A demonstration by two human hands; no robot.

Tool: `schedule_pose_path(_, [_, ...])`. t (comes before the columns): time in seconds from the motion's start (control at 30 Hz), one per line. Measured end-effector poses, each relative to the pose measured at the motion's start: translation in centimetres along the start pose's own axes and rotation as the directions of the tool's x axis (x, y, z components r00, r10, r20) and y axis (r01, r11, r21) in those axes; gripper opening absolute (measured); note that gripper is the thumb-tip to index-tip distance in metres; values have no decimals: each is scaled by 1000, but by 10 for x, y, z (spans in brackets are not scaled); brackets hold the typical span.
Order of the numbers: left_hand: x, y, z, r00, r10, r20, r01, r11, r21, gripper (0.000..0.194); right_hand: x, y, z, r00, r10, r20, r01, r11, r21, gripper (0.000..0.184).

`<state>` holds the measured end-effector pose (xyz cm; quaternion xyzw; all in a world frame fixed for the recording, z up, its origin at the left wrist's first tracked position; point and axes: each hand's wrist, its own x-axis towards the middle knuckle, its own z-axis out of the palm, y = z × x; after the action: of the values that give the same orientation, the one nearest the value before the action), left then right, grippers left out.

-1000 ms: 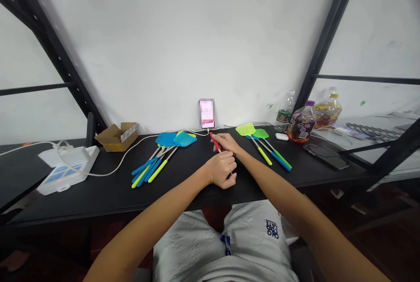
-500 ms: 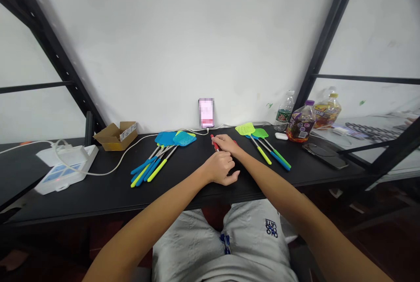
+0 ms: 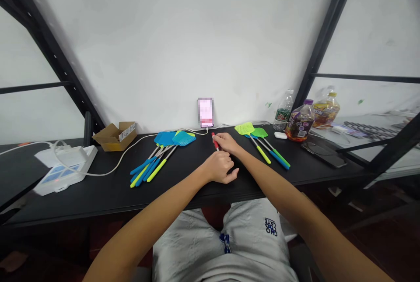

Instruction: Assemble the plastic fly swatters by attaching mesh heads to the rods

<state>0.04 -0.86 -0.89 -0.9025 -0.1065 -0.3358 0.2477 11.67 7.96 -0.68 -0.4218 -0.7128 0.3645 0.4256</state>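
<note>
A slim red stick with a short silvery section (image 3: 215,142) stands out between my two hands over the middle of the black table. My right hand (image 3: 227,143) is closed on its red upper part, thumb and fingers pinched together. Just below, my left hand (image 3: 219,167) is curled shut around the silvery lower end, its thumb pointing out to the right. The rest of the stick is hidden by my hands. To the left lies a fanned pile of blue and yellow-green fly swatters (image 3: 157,163); right of my hands lie several more fly swatters (image 3: 262,145).
A phone (image 3: 205,112) on a white cable leans against the wall. Far left are an open cardboard box (image 3: 113,137) and a white power strip (image 3: 67,172). On the right stand drink bottles (image 3: 300,120), a white earbud case (image 3: 280,135) and a dark phone (image 3: 323,155).
My right hand has shifted slightly on the red stick, and the red bit seen behind it is out of sight now. My left hand keeps its place.
</note>
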Motion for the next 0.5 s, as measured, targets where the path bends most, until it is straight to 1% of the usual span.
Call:
schedule_pose_path(0.33, [-2,-2,4,1000,2,28,-2,1000,-8,35,-2,-3,-1,998,40,-46,-41,998,-37,38])
schedule_pose_path(0.5, [-2,-2,4,999,11,30,-10,1000,-12,36,-1,-3,-3,997,37,-73,-43,996,-73,39])
